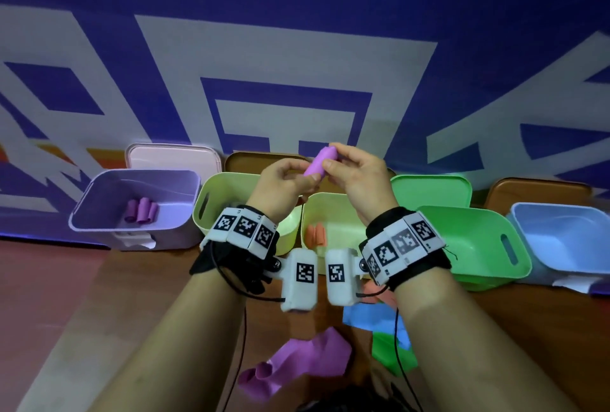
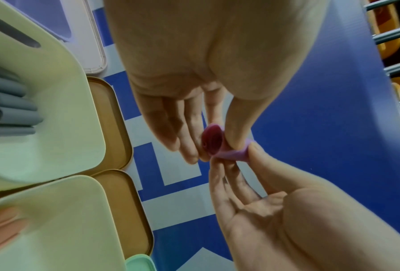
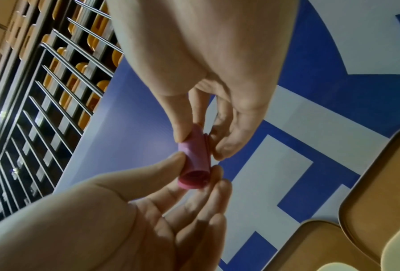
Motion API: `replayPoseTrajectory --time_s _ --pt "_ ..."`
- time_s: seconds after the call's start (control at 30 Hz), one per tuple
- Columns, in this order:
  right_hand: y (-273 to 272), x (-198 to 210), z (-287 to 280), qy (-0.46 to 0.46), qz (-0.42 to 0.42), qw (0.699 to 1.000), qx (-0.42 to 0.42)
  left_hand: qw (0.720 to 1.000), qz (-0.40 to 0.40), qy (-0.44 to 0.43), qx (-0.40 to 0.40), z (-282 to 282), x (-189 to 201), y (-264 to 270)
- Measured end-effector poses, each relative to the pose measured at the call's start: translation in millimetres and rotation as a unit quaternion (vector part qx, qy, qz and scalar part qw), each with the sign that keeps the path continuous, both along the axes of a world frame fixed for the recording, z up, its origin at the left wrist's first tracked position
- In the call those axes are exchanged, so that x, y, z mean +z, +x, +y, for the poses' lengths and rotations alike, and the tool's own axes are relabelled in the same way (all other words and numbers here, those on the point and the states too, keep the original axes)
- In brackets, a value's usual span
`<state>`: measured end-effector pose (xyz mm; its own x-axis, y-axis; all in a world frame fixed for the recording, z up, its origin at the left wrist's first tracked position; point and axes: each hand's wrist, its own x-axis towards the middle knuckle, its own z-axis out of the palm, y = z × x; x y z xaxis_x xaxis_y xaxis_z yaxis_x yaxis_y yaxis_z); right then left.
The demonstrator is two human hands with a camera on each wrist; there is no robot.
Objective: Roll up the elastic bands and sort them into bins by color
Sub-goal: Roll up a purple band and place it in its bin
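Note:
Both hands are raised in front of the bins and hold one rolled purple band [image 1: 321, 160] between them. My left hand [image 1: 305, 177] pinches its lower end with thumb and fingers. My right hand [image 1: 331, 157] pinches the upper end. The left wrist view shows the spiral end of the roll [image 2: 213, 142] under the left thumb [image 2: 235, 143]. In the right wrist view the roll [image 3: 195, 157] lies between the thumbs and fingertips of both hands. The purple bin [image 1: 171, 187] at the left holds purple rolls [image 1: 142, 210].
A yellow-green bin [image 1: 211, 200] holds grey rolls [image 2: 11, 113], and another [image 1: 330, 206] holds orange rolls [image 1: 317, 233]. A green bin [image 1: 475, 240] and a blue bin [image 1: 561, 236] stand to the right. Loose purple [image 1: 297, 365], blue [image 1: 369, 316] and green [image 1: 392, 352] bands lie on the table.

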<state>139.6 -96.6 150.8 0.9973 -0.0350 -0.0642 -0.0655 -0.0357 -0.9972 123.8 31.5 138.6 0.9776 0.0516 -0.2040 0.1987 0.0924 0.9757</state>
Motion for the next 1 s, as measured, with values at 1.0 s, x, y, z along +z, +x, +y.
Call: replayPoseTrajectory --time_s 1.0 --pt "68.3 -97.9 370.7 -0.111 0.194 0.96 0.169 0.973 0.164 -0.024 0.161 353.1 -132.8 47.4"
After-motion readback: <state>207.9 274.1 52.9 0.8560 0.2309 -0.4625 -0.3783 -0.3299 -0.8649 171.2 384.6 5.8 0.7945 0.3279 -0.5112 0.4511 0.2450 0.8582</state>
